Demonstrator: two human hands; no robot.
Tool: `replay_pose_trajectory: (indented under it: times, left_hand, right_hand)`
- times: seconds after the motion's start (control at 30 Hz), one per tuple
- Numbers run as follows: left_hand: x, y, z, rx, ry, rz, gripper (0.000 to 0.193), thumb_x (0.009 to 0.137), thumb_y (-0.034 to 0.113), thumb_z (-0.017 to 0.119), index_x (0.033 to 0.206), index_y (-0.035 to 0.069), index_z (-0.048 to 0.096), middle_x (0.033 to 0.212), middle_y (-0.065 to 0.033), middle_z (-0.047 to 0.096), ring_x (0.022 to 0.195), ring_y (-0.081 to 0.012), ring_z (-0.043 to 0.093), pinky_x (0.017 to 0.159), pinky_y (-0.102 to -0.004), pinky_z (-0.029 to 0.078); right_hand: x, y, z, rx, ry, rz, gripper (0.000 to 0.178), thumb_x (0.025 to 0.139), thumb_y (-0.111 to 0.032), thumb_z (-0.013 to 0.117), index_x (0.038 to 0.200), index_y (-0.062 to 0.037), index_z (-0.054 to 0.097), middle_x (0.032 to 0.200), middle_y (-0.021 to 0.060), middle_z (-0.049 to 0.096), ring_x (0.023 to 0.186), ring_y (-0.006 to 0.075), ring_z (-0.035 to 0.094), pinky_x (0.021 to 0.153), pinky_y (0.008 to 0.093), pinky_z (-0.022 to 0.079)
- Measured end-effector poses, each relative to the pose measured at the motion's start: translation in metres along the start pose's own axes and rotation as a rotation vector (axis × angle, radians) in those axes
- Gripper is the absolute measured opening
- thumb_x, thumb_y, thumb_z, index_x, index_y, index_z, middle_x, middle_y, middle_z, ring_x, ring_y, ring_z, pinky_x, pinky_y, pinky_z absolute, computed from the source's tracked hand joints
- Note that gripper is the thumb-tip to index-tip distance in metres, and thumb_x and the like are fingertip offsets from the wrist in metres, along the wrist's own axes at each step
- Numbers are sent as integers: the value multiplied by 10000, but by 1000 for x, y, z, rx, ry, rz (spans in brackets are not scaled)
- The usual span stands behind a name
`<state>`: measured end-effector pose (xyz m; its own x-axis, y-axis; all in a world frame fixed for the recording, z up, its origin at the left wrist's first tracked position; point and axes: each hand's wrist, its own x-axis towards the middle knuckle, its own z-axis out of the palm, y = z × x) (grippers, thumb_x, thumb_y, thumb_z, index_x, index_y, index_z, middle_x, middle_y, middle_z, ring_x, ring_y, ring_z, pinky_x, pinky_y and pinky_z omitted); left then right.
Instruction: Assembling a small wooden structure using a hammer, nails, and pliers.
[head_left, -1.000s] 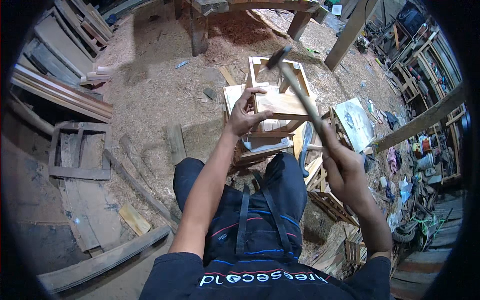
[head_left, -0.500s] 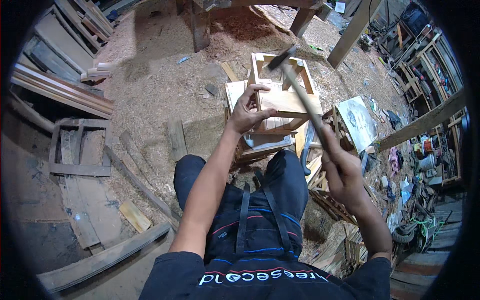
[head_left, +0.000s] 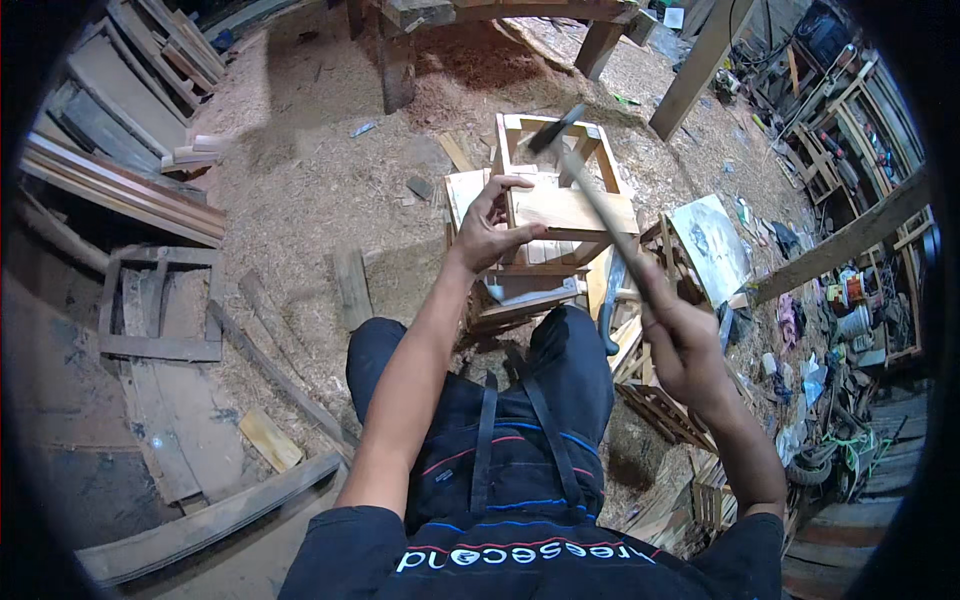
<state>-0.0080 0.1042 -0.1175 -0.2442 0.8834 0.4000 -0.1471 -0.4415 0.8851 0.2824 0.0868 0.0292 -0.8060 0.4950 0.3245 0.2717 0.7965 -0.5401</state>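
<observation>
My right hand (head_left: 685,335) is closed round the wooden handle of a hammer (head_left: 604,205). Its dark metal head hangs over a small frame of pale wood (head_left: 606,165), beyond a flat board (head_left: 572,209) on the frame's near side. My left hand (head_left: 484,232) grips the left end of that board, fingers over the top and thumb along the near edge. Beneath the frame stands a wooden box-like support (head_left: 515,312), just in front of my knees. Whether the hammer touches the wood, I cannot tell.
What looks like a handsaw (head_left: 607,318) leans right of the support. A pale, stained panel (head_left: 710,245) lies farther right, near wood offcuts. A grey wooden frame (head_left: 160,346) and long planks (head_left: 125,190) are at left. A slanting post (head_left: 700,70) stands at the far right.
The hammer head sits slightly lower and farther left over the frame. Both hands keep their holds; the whole scene has shifted slightly.
</observation>
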Motion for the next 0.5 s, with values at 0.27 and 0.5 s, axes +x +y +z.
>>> replay_pose_trajectory:
  times: [0.27,0.5]
  left_hand:
    - [2,-4,2,6,13,-28,630,727,124,895,1240,98,532,1039,-34,655,979,-109,618,863,-269,519]
    - [2,-10,-3,5,16,-76,633,722,137,898,1240,103,536,1061,-42,653,994,-119,623,870,-276,524]
  right_hand:
    - [-5,12,0,39,49,91,561,928,41,551,1474,-43,451,741,187,595,629,213,601,616,314,485]
    - [3,7,-8,-18,-41,32,564,931,67,520,1483,8,417,723,82,574,626,104,528,598,264,452]
